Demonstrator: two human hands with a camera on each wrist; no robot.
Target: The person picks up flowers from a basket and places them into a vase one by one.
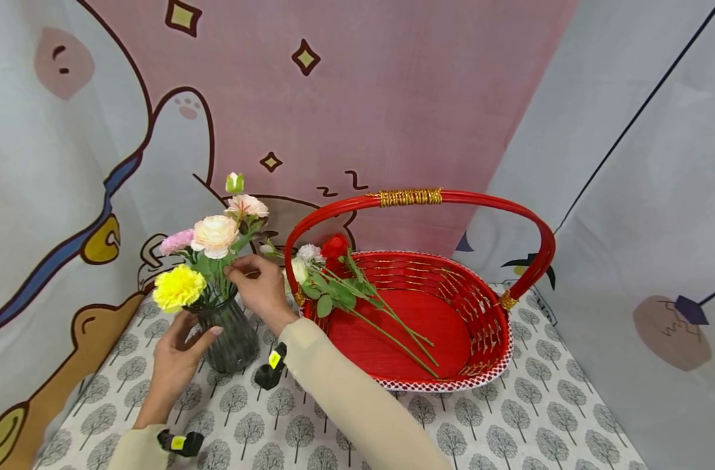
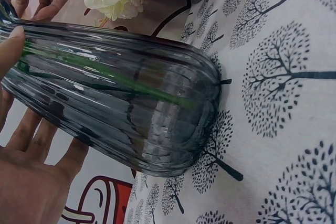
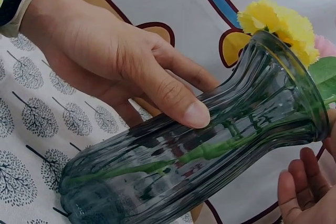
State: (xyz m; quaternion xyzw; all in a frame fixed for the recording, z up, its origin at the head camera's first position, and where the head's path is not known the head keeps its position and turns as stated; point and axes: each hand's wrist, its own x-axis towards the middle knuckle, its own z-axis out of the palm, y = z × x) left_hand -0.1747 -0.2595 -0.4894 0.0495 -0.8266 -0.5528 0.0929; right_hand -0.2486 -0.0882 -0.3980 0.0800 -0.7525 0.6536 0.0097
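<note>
A dark, ribbed glass vase (image 1: pixel 232 341) stands upright on the table, with green stems visible through its wall in both wrist views. My left hand (image 1: pixel 177 356) holds it from the left, thumb on the near side and fingers behind. In the vase are a yellow carnation (image 1: pixel 179 288), a pink flower (image 1: pixel 177 241) and a pale peach flower (image 1: pixel 215 236). Just above the rim, my right hand (image 1: pixel 263 290) pinches a flower stem among the leaves. A lighter bloom (image 1: pixel 247 205) and a bud (image 1: pixel 235 183) rise above the others.
Right of the vase sits a red woven basket (image 1: pixel 486 346) with a tall arched handle (image 1: pixel 480 199). Inside it, a red rose (image 1: pixel 335 247) and white flowers (image 1: pixel 299 270) lean over the left side. The tablecloth (image 1: pixel 451 434) has a tree print; printed curtains hang behind.
</note>
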